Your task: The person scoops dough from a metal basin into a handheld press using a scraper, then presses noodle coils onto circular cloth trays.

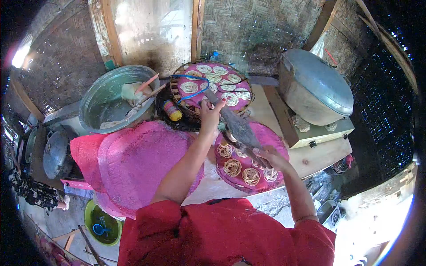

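Observation:
Both my hands hold a long, worn grey wooden hand press (242, 128), which slants from upper left to lower right. My left hand (211, 116) is closed around its upper part, and my right hand (271, 158) grips its lower end. Below it lies a round pink cloth mat (222, 170) bearing several pale noodle coils (251, 176), some hidden by the press. Behind my left hand, a round slatted tray (175, 91) with a pink lining carries more noodle coils (213, 78).
At left stand a large metal basin (91, 111) holding dough and sticks, and stacked pink cloth mats (146, 155). A yellow-and-pink roll (172, 111) lies beside the tray. A large lidded pot (310, 88) sits on a stove (321, 133) at right. A green tub (88, 217) is on the floor.

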Demonstrator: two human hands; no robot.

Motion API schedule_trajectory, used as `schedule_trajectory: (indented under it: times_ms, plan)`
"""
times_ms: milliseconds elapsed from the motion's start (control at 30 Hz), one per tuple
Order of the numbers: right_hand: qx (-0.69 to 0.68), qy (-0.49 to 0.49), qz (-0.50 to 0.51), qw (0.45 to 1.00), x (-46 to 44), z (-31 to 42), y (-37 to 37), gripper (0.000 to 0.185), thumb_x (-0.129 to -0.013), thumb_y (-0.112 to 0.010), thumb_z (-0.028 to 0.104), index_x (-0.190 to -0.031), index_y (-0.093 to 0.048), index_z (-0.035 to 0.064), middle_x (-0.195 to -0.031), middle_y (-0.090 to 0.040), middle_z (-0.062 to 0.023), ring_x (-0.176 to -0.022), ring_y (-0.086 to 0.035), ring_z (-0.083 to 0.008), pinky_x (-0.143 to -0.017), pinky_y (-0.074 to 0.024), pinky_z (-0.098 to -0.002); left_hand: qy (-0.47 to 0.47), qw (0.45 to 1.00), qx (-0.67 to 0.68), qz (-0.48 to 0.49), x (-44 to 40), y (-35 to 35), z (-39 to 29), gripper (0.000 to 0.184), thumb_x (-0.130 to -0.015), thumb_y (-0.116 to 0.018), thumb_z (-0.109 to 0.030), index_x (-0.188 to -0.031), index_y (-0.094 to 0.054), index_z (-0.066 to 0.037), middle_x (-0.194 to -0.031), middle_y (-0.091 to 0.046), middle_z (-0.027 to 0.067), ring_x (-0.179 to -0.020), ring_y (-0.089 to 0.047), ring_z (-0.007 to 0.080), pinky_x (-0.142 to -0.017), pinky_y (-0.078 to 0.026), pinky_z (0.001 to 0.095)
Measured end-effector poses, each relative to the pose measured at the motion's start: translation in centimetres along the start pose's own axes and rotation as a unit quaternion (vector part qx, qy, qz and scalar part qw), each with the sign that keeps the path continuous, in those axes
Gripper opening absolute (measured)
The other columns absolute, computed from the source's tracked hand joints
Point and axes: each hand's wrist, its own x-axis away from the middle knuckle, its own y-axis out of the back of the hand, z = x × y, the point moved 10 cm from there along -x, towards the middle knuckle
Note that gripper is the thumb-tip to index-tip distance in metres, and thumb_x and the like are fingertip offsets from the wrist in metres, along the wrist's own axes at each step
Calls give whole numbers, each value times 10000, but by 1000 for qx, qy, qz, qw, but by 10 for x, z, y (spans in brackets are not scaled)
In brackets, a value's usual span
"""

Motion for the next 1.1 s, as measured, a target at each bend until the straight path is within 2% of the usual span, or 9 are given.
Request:
schedule_trajectory:
  times_ms: [200, 300, 367, 533, 833, 900, 1000, 1033, 1100]
  plan:
    - [27, -51, 9, 998, 16, -3, 2, 504, -849, -591, 541, -769, -630, 45, -624, -577, -19, -542, -529, -104, -473, -374, -272, 28, 999, -18, -19, 24, 0, 0, 335, -768, -730, -148, -992, -493, -74, -828, -489, -6, -729, -482, 106, -617, -393, 270]
    - [15, -66, -12, 998, 15, -9, 12, 500, -847, -597, 536, -781, -640, 42, -627, -585, -17, -551, -530, -103, -484, -378, -274, 33, 998, 60, -12, 25, -3, 19, 308, -790, -711, -133, -1000, -496, -68, -897, -520, 17, -807, -503, 129, -729, -413, 295]
    - [101, -85, -4, 991, 12, -9, 16, 511, -839, -604, 539, -857, -654, 31, -660, -594, -26, -562, -531, -107, -498, -388, -274, 30, 998, 48, -10, 18, 6, 37, 311, -791, -710, -131, -1004, -494, -62, -917, -524, 22, -828, -500, 129, -744, -413, 293]
    - [62, -77, -8, 995, -18, -60, 7, 580, -791, -658, 539, -1014, -625, 4, -801, -638, -60, -701, -602, -137, -609, -483, -291, 4, 1000, 2, -4, 20, 15, 31, 324, -793, -713, -127, -1013, -487, -50, -924, -513, 24, -856, -487, 130, -766, -412, 290]
    - [130, 71, -105, 983, -10, -46, 44, 608, -838, -653, 415, -1254, -517, -7, -985, -640, -101, -845, -597, -181, -738, -495, -327, -88, 996, -26, 21, 31, -35, -56, 576, -760, -759, -106, -1128, -316, -91, -1021, -447, 57, -922, -458, 136, -795, -393, 297]
    - [80, 65, -43, 994, 25, 13, 38, 610, -850, -647, 400, -1268, -504, -20, -1060, -614, -110, -963, -564, -163, -820, -471, -301, -88, 996, 15, 30, 36, -59, -69, 619, -758, -765, -113, -1163, -298, -92, -1053, -443, 66, -948, -455, 141, -817, -392, 306]
    - [47, 92, -88, 991, 49, 24, 65, 600, -859, -644, 393, -1263, -503, -27, -1036, -617, -89, -949, -550, -125, -809, -459, -280, -64, 991, 106, 45, 42, -96, -64, 795, -732, -796, -155, -1280, -226, -74, -1154, -434, 108, -1028, -459, 173, -890, -387, 334]
    - [50, 85, -98, 990, 58, 35, 67, 503, -905, -544, 471, -1104, -589, 11, -906, -607, -18, -803, -546, -93, -701, -435, -238, -36, 994, 100, 25, 34, -102, -42, 736, -738, -787, -120, -1257, -265, -106, -1141, -458, 96, -1026, -481, 176, -880, -405, 337]
    - [38, 37, -97, 994, 60, 18, 81, 508, -925, -484, 494, -1075, -595, 22, -865, -607, -19, -772, -542, -90, -675, -433, -237, 21, 992, 106, 60, 15, -122, -3, 663, -730, -789, -131, -1213, -337, -103, -1052, -523, 66, -942, -521, 158, -857, -424, 329]
